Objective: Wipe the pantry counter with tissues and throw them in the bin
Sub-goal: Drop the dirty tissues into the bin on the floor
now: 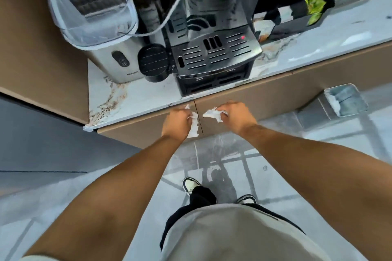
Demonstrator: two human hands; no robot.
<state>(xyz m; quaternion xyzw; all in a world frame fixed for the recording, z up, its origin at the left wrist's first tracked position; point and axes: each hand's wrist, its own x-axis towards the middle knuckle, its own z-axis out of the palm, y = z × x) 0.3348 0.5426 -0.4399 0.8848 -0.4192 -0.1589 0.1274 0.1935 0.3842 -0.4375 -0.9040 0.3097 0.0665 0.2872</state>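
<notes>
Both hands hover just in front of the counter's front edge, over the brown cabinet doors. My left hand [177,122] grips a white tissue [194,125] that hangs down from its fingers. My right hand [236,115] is closed on a second, crumpled white tissue [213,114]. The two tissues are a small gap apart. The marble pantry counter [137,95] shows brown stains near its left corner. A square metal bin [344,101] with a white liner stands on the floor to the right, open at the top.
On the counter stand an ice maker [101,27], a round black container [153,62], a coffee machine [214,53] and a black organiser [297,10] with green packets. A brown wall panel [31,38] closes the left side. My feet are on the glossy floor [212,154].
</notes>
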